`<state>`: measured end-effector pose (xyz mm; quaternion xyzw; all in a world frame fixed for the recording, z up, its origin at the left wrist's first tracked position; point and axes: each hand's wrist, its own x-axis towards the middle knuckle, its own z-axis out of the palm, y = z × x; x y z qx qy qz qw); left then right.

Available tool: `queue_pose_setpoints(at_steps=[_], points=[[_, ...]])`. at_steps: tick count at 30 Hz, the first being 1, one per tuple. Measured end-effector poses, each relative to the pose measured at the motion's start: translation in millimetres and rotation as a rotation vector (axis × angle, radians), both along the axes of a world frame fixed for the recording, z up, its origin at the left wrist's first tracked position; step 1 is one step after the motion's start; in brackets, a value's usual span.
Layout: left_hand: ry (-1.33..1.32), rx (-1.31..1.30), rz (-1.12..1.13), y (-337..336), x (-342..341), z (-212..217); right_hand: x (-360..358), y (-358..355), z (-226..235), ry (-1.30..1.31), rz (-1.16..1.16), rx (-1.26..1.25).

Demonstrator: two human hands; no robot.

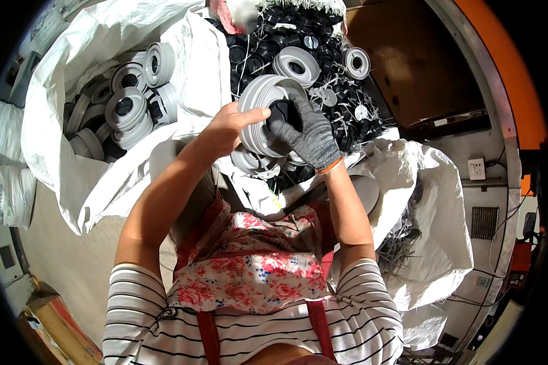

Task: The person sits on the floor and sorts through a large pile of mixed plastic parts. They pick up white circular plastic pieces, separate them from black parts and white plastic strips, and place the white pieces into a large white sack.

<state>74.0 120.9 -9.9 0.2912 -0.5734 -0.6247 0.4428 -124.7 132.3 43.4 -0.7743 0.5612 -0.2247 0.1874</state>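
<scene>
My bare left hand (226,131) grips the left side of a round grey plastic ring piece (252,97) with ridged walls and a dark centre, its thumb over the rim. On the right side, my right hand (313,137), in a grey knitted glove with an orange cuff, has its fingers and thumb closed at the dark centre; the fingertips are partly hidden. Just below the held piece lies another grey ring (249,163). Beyond it, a similar ring (296,66) rests on a heap of small black plastic parts (341,125) mixed with thin pale strips.
A white woven sack (49,121) at the left holds several grey rings (125,109). Another white sack (441,213) at the right contains thin plastic scraps (402,243). A brown carton (420,61) stands at the far right, and a wall socket (476,169) is beside it.
</scene>
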Motion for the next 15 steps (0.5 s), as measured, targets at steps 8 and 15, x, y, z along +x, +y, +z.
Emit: queue_pose_setpoints(at_steps=[8,15], points=[[0.186,0.422,-0.188,8.1,2.5,26.6,-9.6,-0.9,-6.1,0.094,0.222,-0.104],[0.243,0.466,-0.237,9.3,-0.6,28.3,-11.5,0.7,-3.1,0.242,0.400,-0.186]])
